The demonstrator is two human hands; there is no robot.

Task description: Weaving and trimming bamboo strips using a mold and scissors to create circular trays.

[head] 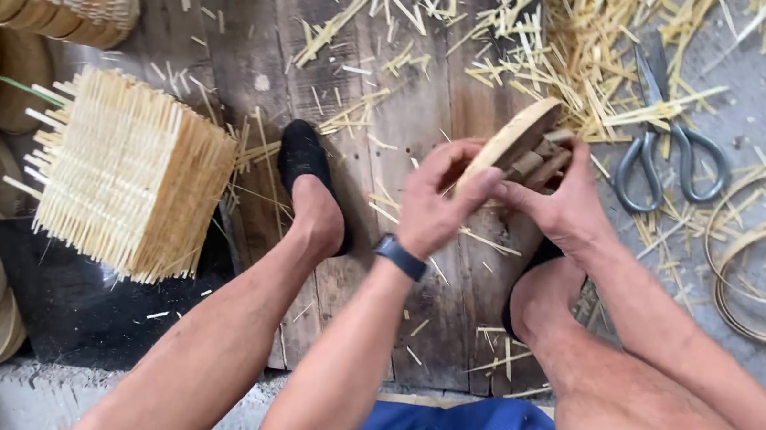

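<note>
Now both hands are pinching the oval wooden form (pixel 510 141), left hand (pixel 432 206) gripping its lower rim, right hand (pixel 569 200) closing behind, its long axis tilting up-right.

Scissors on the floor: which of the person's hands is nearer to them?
Right. The right hand holds the wooden piece just left of the scissors; the left hand is farther left.

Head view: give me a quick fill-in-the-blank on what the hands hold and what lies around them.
1. Both hands, left hand and right hand, hold one oval ____ piece.
2. The scissors lie on the person's ____ side.
3. The left wrist wears a dark ____.
4. The woven bamboo basket stands beside the person's ____ foot.

Missing words: wooden; right; watch; left
</note>
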